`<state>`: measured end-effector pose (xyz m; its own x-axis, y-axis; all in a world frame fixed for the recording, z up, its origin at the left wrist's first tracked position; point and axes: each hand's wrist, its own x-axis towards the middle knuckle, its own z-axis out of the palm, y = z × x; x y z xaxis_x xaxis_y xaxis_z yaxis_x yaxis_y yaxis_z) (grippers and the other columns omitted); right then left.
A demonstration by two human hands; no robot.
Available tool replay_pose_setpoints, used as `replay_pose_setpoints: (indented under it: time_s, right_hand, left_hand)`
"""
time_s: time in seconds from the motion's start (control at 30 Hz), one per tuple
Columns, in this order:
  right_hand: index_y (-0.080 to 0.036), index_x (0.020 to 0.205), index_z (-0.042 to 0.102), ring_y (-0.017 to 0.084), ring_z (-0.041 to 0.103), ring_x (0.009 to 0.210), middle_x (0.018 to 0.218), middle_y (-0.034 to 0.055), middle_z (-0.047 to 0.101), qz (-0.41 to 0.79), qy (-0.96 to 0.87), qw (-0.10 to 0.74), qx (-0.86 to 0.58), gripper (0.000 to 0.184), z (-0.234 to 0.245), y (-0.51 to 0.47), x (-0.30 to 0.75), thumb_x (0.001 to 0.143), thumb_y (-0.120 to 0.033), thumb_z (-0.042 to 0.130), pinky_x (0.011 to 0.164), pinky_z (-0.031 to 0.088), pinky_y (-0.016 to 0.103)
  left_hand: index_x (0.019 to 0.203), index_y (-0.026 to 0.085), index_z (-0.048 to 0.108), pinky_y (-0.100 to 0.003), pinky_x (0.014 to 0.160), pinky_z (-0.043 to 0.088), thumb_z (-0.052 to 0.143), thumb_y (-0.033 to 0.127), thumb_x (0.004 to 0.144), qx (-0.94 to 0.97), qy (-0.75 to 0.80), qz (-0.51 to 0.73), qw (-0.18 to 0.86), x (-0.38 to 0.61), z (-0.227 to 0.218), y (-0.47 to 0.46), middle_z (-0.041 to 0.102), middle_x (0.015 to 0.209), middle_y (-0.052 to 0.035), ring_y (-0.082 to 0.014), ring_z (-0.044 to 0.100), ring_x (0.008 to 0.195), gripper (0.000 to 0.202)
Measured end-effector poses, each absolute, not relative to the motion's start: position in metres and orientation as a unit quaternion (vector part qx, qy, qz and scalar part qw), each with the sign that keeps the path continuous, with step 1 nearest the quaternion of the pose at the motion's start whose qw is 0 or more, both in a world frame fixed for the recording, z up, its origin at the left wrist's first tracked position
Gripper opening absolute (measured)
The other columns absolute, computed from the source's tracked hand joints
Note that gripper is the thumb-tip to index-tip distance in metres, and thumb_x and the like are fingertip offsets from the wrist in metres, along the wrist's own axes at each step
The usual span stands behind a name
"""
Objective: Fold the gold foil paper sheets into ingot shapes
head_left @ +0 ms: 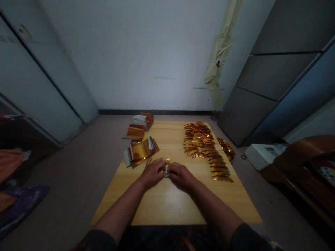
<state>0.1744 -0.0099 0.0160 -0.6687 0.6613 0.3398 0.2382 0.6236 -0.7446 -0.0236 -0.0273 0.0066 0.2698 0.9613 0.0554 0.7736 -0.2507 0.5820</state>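
Between my two hands, just above the middle of the wooden table (167, 205), is a small piece of gold foil paper (166, 170) with a pale underside, partly hidden by my fingers. My left hand (154, 173) pinches its left side, thumb and fingers bent inward. From the other side my right hand (181, 175) grips it with curled fingers. Left of my left hand lies a curved stack of gold foil sheets (141, 151) with whitish backs. To the right, rows of folded gold foil pieces (199, 139) lie closely overlapped.
More foil sheets (136, 132) and a curled bundle (143, 120) lie at the table's back left corner. Beyond the right edge stands a container of folded foil pieces (226, 149). A white box (261, 156) and brown wooden furniture (295, 174) are farther right, near a grey refrigerator (264, 73).
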Motion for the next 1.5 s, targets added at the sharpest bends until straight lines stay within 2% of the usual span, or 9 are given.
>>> replay_pose_setpoints:
  time_s: [0.1,0.23,0.43,0.7,0.83,1.03,1.27,1.4,1.5]
  right_hand:
    - [-0.02,0.091,0.068,0.014,0.059,0.095,0.096,0.0018,0.064,0.354,-0.841,0.309,-0.268,0.026,0.017,-0.01,0.175,0.08,-0.003,0.052,0.086,0.045,0.025]
    - [-0.022,0.087,0.072,0.015,0.059,0.094,0.095,0.002,0.064,0.368,-0.829,0.287,-0.309,0.017,0.018,-0.007,0.176,0.082,-0.012,0.06,0.085,0.045,0.026]
    - [-0.023,0.084,0.071,0.012,0.056,0.083,0.086,-0.0015,0.06,0.345,-0.828,0.255,-0.361,0.015,0.03,-0.008,0.168,0.083,-0.014,0.059,0.075,0.041,0.02]
    - [-0.019,0.073,0.065,0.01,0.048,0.066,0.074,-0.0022,0.054,0.291,-0.809,0.203,-0.468,0.009,0.028,-0.004,0.155,0.078,-0.014,0.059,0.059,0.03,0.02]
    - [-0.019,0.072,0.062,0.009,0.045,0.061,0.07,-0.0029,0.049,0.263,-0.813,0.206,-0.476,0.009,0.026,-0.004,0.153,0.077,-0.013,0.058,0.055,0.026,0.02]
    - [-0.02,0.079,0.063,0.01,0.048,0.066,0.074,-0.0022,0.051,0.264,-0.809,0.217,-0.478,0.013,0.027,-0.008,0.149,0.076,-0.01,0.055,0.058,0.028,0.02]
    - [-0.018,0.07,0.059,0.01,0.045,0.064,0.071,-0.0034,0.046,0.275,-0.795,0.2,-0.502,0.009,0.024,-0.005,0.149,0.074,-0.011,0.059,0.057,0.026,0.021]
    - [-0.018,0.066,0.055,0.009,0.044,0.064,0.073,-0.0037,0.045,0.295,-0.782,0.223,-0.502,0.011,0.016,-0.001,0.151,0.071,-0.012,0.064,0.057,0.027,0.021]
    - [-0.017,0.063,0.053,0.01,0.044,0.066,0.073,-0.0035,0.045,0.311,-0.782,0.242,-0.483,0.014,0.01,0.002,0.155,0.069,-0.008,0.061,0.059,0.029,0.021]
  left_hand:
    - [0.085,0.027,0.062,-0.059,0.116,0.005,0.057,0.031,0.078,0.767,0.564,0.205,0.227,-0.025,0.006,-0.027,0.06,0.135,0.0017,-0.026,0.04,0.137,0.01]
    - [0.084,0.027,0.062,-0.059,0.115,0.007,0.054,0.028,0.078,0.771,0.561,0.195,0.23,-0.026,0.007,-0.027,0.059,0.136,0.0015,-0.0256,0.039,0.138,0.009]
    - [0.083,0.027,0.063,-0.058,0.116,0.007,0.053,0.027,0.079,0.769,0.567,0.187,0.23,-0.025,0.01,-0.027,0.058,0.137,0.0029,-0.0247,0.039,0.138,0.011]
    - [0.084,0.026,0.063,-0.059,0.116,0.006,0.055,0.026,0.078,0.769,0.564,0.19,0.235,-0.024,0.014,-0.029,0.058,0.137,0.0018,-0.0253,0.04,0.138,0.011]
    - [0.09,0.026,0.065,-0.058,0.116,0.006,0.055,0.03,0.08,0.77,0.56,0.19,0.237,-0.025,0.013,-0.028,0.059,0.137,-0.0014,-0.0256,0.04,0.137,0.014]
    - [0.097,0.028,0.066,-0.058,0.116,0.004,0.055,0.032,0.081,0.776,0.556,0.177,0.238,-0.027,0.01,-0.026,0.057,0.138,-0.0018,-0.0254,0.038,0.139,0.019]
    - [0.085,0.029,0.067,-0.061,0.114,0.005,0.052,0.028,0.083,0.784,0.547,0.173,0.239,-0.028,0.012,-0.027,0.056,0.14,0.0024,-0.0251,0.036,0.14,0.014]
    - [0.081,0.03,0.069,-0.062,0.113,0.005,0.052,0.025,0.082,0.79,0.542,0.169,0.231,-0.029,0.01,-0.026,0.056,0.139,0.004,-0.0254,0.036,0.139,0.018]
    - [0.081,0.031,0.07,-0.061,0.113,0.004,0.053,0.025,0.081,0.79,0.542,0.174,0.228,-0.029,0.007,-0.026,0.057,0.138,0.0032,-0.0253,0.037,0.139,0.018]
